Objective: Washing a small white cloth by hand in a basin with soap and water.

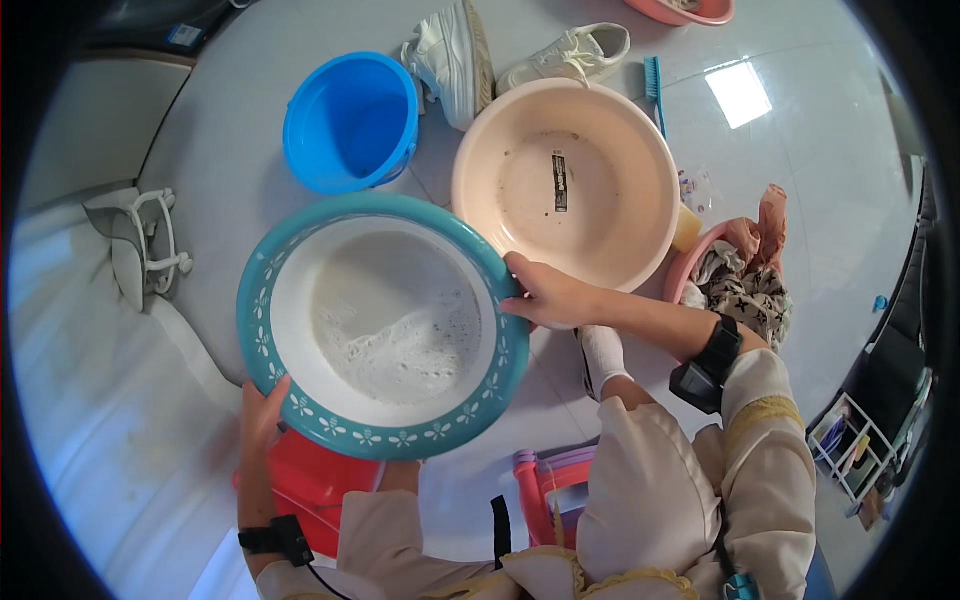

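Note:
Both my hands hold a teal-rimmed white basin [304,409] by its rim, the left hand [262,412] at the lower left and the right hand [551,292] at the right. Cloudy, foamy water [397,330] covers the basin's bottom. Just beyond my right hand stands a beige plastic basin [645,150], with a dark label and some specks of dirt inside. A blue bucket [349,127] stands past the far rim of the teal one. Beneath my left hand, partly hidden, is a red plastic container [315,480].
White sneakers [454,67] lie behind the beige basin, near a blue scrub brush [652,79]. At the right are a yellow sponge [686,229] and a pink basin [679,277] of cloths. A pink plastic stool [529,495] is by my legs. White fabric [112,420] drapes at the left.

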